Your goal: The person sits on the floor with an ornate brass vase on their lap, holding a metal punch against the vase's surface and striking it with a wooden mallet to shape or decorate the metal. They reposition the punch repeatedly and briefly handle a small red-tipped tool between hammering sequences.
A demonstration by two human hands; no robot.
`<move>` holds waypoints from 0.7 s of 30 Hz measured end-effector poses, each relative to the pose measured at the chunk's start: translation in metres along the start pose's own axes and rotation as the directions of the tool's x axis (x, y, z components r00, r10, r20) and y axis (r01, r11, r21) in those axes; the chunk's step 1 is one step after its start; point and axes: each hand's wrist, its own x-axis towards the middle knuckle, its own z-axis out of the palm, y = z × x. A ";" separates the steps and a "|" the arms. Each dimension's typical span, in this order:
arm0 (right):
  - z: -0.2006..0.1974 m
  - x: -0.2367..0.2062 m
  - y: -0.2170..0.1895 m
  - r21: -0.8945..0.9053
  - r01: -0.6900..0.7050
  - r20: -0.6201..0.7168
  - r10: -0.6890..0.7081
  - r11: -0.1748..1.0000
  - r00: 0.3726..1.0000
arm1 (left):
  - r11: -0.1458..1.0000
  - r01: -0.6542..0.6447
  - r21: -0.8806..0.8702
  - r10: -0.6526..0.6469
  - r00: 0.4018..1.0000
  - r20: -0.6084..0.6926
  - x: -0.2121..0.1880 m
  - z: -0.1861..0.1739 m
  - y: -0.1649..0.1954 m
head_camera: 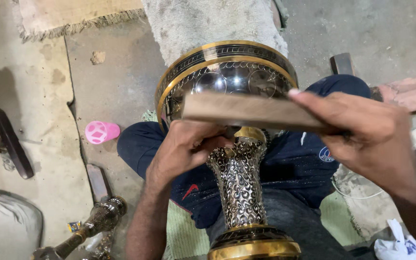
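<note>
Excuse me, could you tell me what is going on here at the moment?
A person sits on the floor with an ornate silver-and-gold metal vase lying across their lap. The left hand grips it at the neck, just under the bowl. The right hand holds a flat wooden stick across the bowl's side. A pink cup lies on the concrete floor nearby.
</note>
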 end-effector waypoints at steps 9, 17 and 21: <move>0.001 0.000 -0.009 -0.249 0.051 0.046 -0.041 0.967 0.998 | 0.995 -0.007 -0.104 0.009 1.000 0.015 0.001 -0.002 -0.003; -0.004 0.000 -0.010 -0.251 0.127 0.022 -0.125 0.960 0.992 | 0.988 -0.033 -0.151 0.041 0.998 0.047 -0.004 0.001 -0.017; -0.011 -0.003 -0.004 -0.243 0.012 0.078 0.007 0.970 0.997 | 0.984 -0.011 -0.175 0.023 0.997 0.069 -0.002 0.005 -0.020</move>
